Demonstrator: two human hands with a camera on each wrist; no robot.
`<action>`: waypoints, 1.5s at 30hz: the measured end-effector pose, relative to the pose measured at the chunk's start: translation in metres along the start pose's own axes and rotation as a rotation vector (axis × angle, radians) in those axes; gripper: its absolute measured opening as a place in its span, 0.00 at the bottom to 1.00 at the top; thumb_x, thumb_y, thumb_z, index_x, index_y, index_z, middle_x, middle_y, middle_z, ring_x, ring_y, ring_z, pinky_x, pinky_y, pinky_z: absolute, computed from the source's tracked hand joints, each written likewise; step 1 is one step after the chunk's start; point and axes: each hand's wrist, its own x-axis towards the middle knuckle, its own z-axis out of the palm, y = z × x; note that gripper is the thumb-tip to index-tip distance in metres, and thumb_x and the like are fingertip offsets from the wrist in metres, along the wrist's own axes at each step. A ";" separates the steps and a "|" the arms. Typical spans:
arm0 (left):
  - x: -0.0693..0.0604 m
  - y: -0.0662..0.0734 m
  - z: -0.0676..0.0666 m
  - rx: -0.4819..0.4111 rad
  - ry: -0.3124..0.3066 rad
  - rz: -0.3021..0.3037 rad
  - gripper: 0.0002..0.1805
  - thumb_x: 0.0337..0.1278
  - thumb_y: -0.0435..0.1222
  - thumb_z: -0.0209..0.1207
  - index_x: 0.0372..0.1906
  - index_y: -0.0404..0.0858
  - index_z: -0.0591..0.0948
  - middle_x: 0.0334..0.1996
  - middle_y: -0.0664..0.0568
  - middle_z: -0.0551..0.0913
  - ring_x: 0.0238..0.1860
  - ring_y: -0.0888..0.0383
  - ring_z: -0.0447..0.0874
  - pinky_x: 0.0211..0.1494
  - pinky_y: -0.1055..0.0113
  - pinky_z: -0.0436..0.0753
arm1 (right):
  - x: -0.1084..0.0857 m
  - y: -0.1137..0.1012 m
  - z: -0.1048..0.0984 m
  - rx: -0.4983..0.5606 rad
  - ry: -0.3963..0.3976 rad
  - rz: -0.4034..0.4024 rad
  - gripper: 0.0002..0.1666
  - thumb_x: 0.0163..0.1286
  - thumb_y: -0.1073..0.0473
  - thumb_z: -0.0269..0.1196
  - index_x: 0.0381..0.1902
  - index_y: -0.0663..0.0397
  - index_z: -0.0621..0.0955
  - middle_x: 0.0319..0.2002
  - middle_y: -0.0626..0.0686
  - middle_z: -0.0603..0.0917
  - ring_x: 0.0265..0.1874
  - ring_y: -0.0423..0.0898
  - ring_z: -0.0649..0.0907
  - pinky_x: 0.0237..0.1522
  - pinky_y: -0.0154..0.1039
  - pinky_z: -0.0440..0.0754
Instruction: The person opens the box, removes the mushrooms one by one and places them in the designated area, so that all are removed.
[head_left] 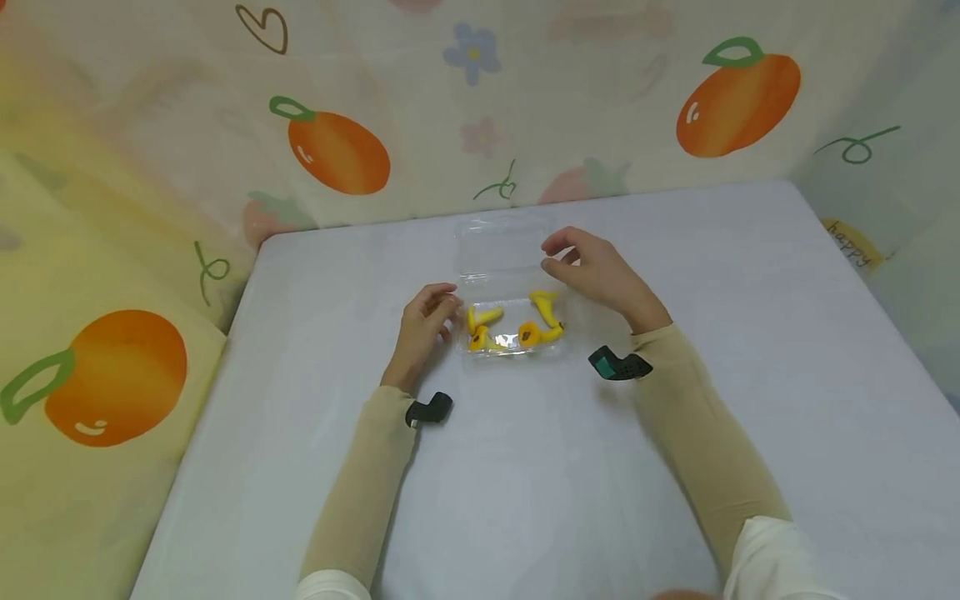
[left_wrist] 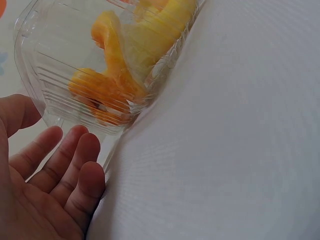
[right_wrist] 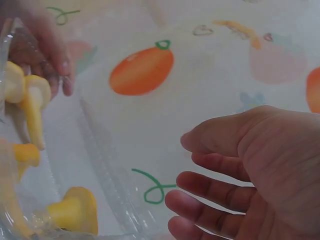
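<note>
- Clear plastic box (head_left: 517, 310), resting on the white-covered table (head_left: 750, 417), just below and right of the head view's centre; taken as the clock's hub for every direction from that view.
- Hinged lid (head_left: 501, 247), folded back toward 12 o'clock, see-through like the base.
- Inside the base, several yellow trumpet-shaped pieces (head_left: 545, 310), lying toward 2, 4, 8 and 10 o'clock; some with orange flared ends and dark centres.
- Left hand (head_left: 426, 329), at 9 o'clock, right by the box's side; fingers loosely bent, thumb and index finger at the rim's corner in the left wrist view; impossible to tell whether pinching that rim or merely touching.
- Right hand (head_left: 592, 267), at 2 o'clock, near the lid's edge; fingers relaxed and slightly bent, thumb apart from them, holding nothing.
- Beige sleeves (head_left: 352, 492) reaching in from 7 and 4 o'clock, with white fabric (head_left: 776, 558) higher up the arms.
- Black wrist devices (head_left: 619, 364), one on each wrist, at 4 o'clock and between 7 and 8.
- Printed cloth backdrop (head_left: 420, 125) beyond the table, with orange fruits (head_left: 339, 152) near 9, between 10 and 11, and between 1 and 2 o'clock; blue flower (head_left: 471, 54) near 12.
</note>
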 end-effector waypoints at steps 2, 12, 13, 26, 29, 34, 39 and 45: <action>0.001 0.000 0.000 0.001 0.004 0.006 0.21 0.72 0.39 0.57 0.63 0.34 0.76 0.42 0.53 0.82 0.34 0.61 0.79 0.26 0.73 0.77 | 0.001 -0.004 0.001 -0.021 -0.031 -0.039 0.21 0.74 0.52 0.59 0.61 0.55 0.76 0.60 0.56 0.79 0.54 0.54 0.79 0.54 0.48 0.80; 0.001 0.000 0.002 -0.008 -0.001 -0.007 0.20 0.71 0.38 0.57 0.63 0.34 0.77 0.42 0.52 0.82 0.35 0.61 0.78 0.26 0.72 0.77 | 0.005 -0.016 0.007 -0.250 -0.332 -0.207 0.18 0.73 0.57 0.60 0.59 0.54 0.78 0.59 0.56 0.82 0.55 0.53 0.80 0.61 0.51 0.79; 0.002 0.000 0.002 -0.012 -0.002 -0.010 0.21 0.71 0.38 0.57 0.63 0.34 0.77 0.42 0.52 0.82 0.35 0.60 0.79 0.26 0.72 0.76 | 0.005 -0.017 0.008 -0.267 -0.364 -0.212 0.18 0.73 0.58 0.59 0.59 0.53 0.79 0.59 0.56 0.82 0.56 0.53 0.80 0.61 0.51 0.78; 0.005 0.013 0.011 -0.027 -0.017 -0.022 0.21 0.70 0.33 0.55 0.63 0.29 0.75 0.47 0.38 0.82 0.36 0.56 0.79 0.26 0.70 0.77 | 0.012 -0.008 0.017 -0.498 -0.602 -0.198 0.29 0.64 0.73 0.53 0.59 0.49 0.83 0.62 0.57 0.81 0.62 0.57 0.76 0.68 0.54 0.73; 0.010 0.002 0.015 -0.033 -0.003 -0.006 0.20 0.69 0.34 0.56 0.62 0.32 0.77 0.45 0.41 0.83 0.34 0.61 0.78 0.25 0.72 0.76 | 0.013 -0.004 0.019 -0.520 -0.621 -0.174 0.31 0.62 0.74 0.53 0.59 0.47 0.84 0.63 0.56 0.81 0.61 0.57 0.76 0.65 0.52 0.74; 0.015 -0.002 0.019 -0.030 0.010 -0.006 0.20 0.69 0.35 0.55 0.62 0.32 0.77 0.44 0.45 0.83 0.34 0.61 0.78 0.25 0.73 0.76 | 0.015 0.000 0.021 -0.552 -0.621 -0.189 0.29 0.62 0.71 0.59 0.59 0.48 0.83 0.61 0.57 0.82 0.58 0.56 0.75 0.59 0.49 0.75; 0.017 -0.003 0.021 -0.025 0.011 -0.017 0.20 0.69 0.34 0.55 0.62 0.32 0.77 0.46 0.41 0.83 0.34 0.61 0.77 0.25 0.73 0.76 | 0.017 0.004 0.023 -0.566 -0.616 -0.214 0.24 0.65 0.66 0.60 0.59 0.49 0.83 0.58 0.57 0.82 0.56 0.55 0.76 0.61 0.50 0.75; 0.021 -0.004 0.024 -0.044 0.021 -0.005 0.19 0.69 0.34 0.55 0.61 0.33 0.77 0.44 0.45 0.83 0.34 0.61 0.77 0.24 0.73 0.75 | 0.020 0.006 0.023 -0.536 -0.594 -0.197 0.25 0.66 0.64 0.58 0.60 0.49 0.82 0.57 0.59 0.82 0.58 0.56 0.77 0.59 0.49 0.78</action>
